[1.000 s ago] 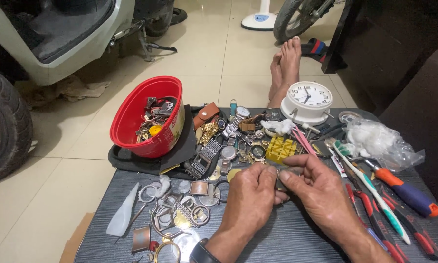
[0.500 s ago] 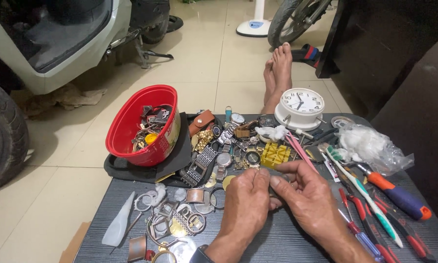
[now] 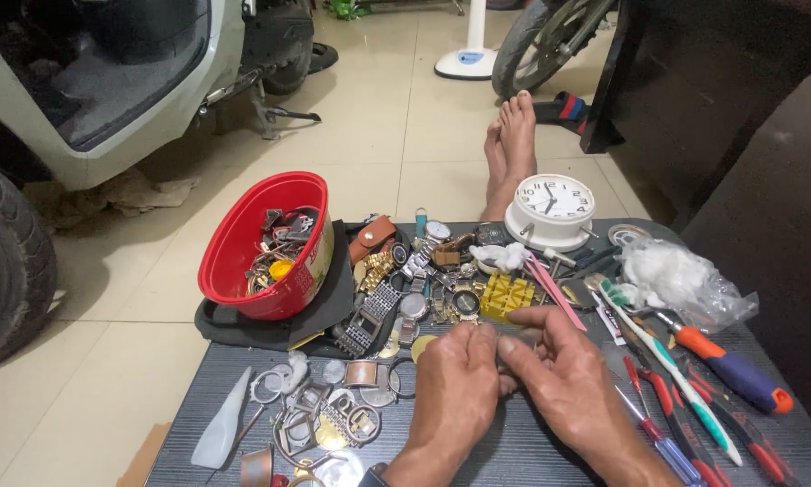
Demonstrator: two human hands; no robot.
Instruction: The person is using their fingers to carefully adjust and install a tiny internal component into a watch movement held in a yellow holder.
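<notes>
Left hand (image 3: 452,383): fingers curled together – pinching a small dark part (image 3: 516,339).
Right hand (image 3: 563,374): closed on the same part.
Just beyond: yellow block (image 3: 506,294), on grey worktop (image 3: 532,451).

Home watch-repair corner, probably a garage.
Scooter (image 3: 108,81) on tiled floor (image 3: 369,153); low table (image 3: 532,451) strewn with watch parts (image 3: 405,289) and screwdrivers (image 3: 730,370).

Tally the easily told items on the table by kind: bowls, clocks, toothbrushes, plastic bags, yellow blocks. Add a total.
Red bowl: 1
White clock: 1
Toothbrush: 1
Plastic bag: 1
Yellow block: 1
Total: 5
The loose watch parts and the red-handled tools overlap too much to count. Both hands, left hand and right hand, meet over something small and hidden.
</notes>
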